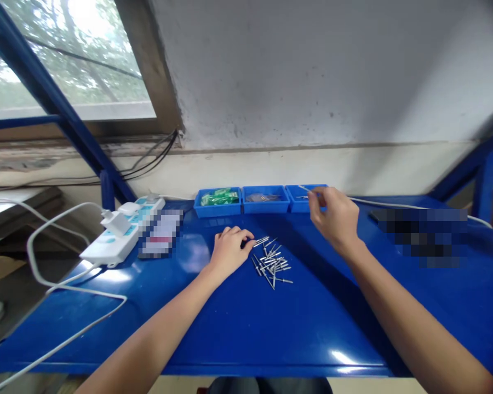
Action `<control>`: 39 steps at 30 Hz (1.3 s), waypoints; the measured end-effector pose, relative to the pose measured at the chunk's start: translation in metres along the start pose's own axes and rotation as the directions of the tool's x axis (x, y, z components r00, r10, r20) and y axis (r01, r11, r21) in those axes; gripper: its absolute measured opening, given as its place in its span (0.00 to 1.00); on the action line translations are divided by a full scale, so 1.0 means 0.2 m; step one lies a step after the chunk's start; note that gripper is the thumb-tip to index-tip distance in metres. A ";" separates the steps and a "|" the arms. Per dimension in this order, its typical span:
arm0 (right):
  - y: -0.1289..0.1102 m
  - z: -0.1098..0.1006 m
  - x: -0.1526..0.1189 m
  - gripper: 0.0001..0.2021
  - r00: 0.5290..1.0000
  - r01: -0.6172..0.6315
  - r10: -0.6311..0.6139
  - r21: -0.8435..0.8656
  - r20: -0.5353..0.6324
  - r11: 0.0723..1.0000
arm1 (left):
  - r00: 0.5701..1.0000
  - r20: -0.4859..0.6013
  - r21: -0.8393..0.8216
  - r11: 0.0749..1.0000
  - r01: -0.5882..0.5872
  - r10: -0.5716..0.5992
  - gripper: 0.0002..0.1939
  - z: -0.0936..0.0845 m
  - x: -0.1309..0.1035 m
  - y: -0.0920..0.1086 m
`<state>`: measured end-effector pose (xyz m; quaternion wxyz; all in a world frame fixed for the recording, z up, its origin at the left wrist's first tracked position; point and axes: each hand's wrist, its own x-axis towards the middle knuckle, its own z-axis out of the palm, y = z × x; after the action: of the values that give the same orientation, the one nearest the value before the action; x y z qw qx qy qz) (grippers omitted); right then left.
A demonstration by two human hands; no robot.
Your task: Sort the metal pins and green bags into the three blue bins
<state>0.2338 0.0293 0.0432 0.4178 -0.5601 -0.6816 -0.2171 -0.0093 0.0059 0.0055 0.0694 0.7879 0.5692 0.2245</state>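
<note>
A loose pile of silver blind rivets (273,264) lies on the blue tabletop. At its upper left edge is my left hand (231,246), with thumb and forefinger closed around the end of a rivet or two (262,241). Up by the right-hand blue bin (298,206), my right hand (334,215) is raised in a pinch. A thin blind rivet (305,189) sticks out leftward from its fingertips, over the bin. A few similar rivets show inside that bin, partly covered by the hand.
Left of that bin stand a blue bin (246,207) of small metal parts and another (201,211) with green packets. A white power strip (107,249) with cables and a blurred phone (162,232) lie left. Blurred dark objects (427,232) lie right.
</note>
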 end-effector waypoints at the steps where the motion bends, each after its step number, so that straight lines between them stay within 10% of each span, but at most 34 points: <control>1: 0.04 0.01 0.00 0.12 0.993 -0.098 0.102 -0.067 0.066 0.993 | 1.000 0.001 0.021 1.000 0.000 0.000 0.05 0.01 0.00 0.00; 4: 0.05 0.06 -0.05 0.15 0.914 -0.176 0.199 -0.096 0.354 0.980 | 1.000 -0.016 0.073 0.997 -0.019 0.020 0.08 0.01 0.00 -0.01; 8: -0.15 0.11 -0.14 0.13 0.844 0.005 -0.104 0.187 0.526 0.982 | 0.998 -0.045 0.106 0.993 -0.046 0.051 0.06 0.01 -0.01 -0.01; 13: -0.30 0.15 -0.19 0.12 0.775 0.153 -0.308 0.309 0.552 0.939 | 0.990 -0.028 0.136 0.982 -0.134 0.139 0.07 0.03 -0.01 0.00; 27: -0.31 0.10 -0.19 0.06 0.837 0.237 -0.393 0.395 0.380 0.888 | 0.993 -0.060 -0.117 0.987 -0.107 0.100 0.13 -0.03 -0.04 -0.01; 39: -0.31 0.07 -0.18 0.08 0.796 0.230 -0.417 0.418 0.438 0.879 | 0.980 -0.111 -0.278 0.941 -0.191 0.166 0.14 -0.05 -0.05 0.00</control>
<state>0.1723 0.0021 0.0163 0.2669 -0.3884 -0.8820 -0.0058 -0.0163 -0.0045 0.0112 0.1378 0.8073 0.4593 0.3439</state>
